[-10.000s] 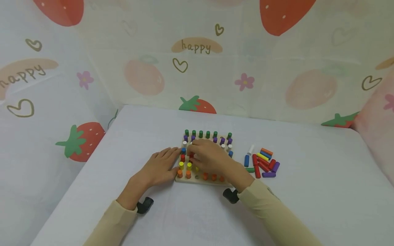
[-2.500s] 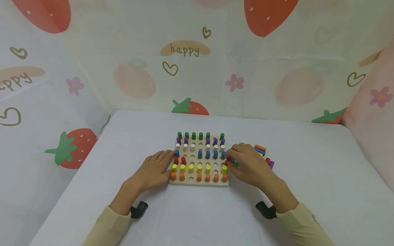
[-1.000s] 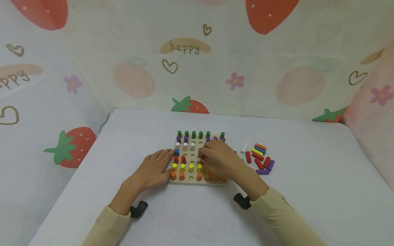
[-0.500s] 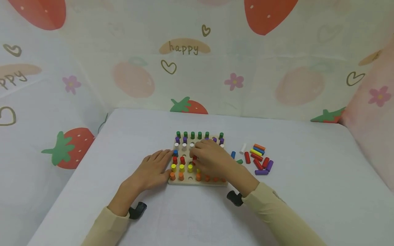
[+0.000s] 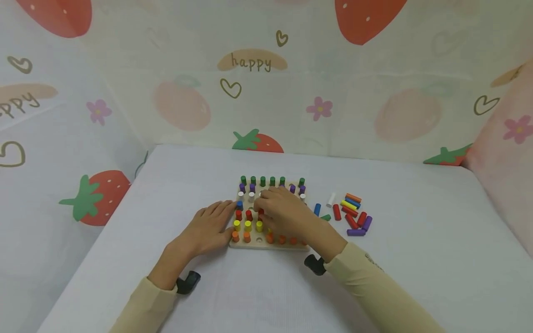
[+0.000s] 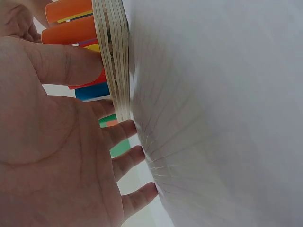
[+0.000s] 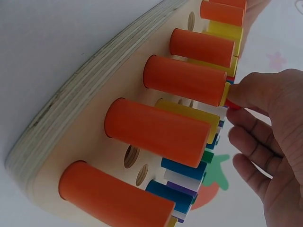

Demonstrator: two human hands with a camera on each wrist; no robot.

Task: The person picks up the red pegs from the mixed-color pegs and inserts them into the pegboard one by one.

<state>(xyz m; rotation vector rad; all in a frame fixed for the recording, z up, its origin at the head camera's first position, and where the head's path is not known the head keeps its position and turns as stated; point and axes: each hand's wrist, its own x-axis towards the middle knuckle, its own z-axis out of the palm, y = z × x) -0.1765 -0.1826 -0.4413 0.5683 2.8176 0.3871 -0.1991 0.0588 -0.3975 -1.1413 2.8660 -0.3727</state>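
A wooden pegboard (image 5: 266,247) stands on the white cloth, with upright pegs in rows by colour. My right hand (image 5: 287,213) is over its middle, thumb and forefinger pinching a red peg (image 5: 261,213) at the third place of the red row, beside two standing red pegs. In the right wrist view that red peg (image 7: 232,104) shows only as a sliver behind the orange pegs (image 7: 156,130). My left hand (image 5: 210,230) lies at the board's left edge, fingers straight. In the left wrist view its thumb presses the side of the board (image 6: 113,56). The right hand hides several pegs.
Right of the board lies a loose group of pegs: a white peg (image 5: 331,200), a blue peg (image 5: 317,209), a partly hidden green peg (image 5: 325,217), a purple peg (image 5: 356,232), several red ones, and others. A printed cloth wall (image 5: 341,138) rises behind the table.
My right hand went right to the loose pegs, took a red peg, and brought it back leftward over the board to the third place of the red row. My left hand stayed at the edge.
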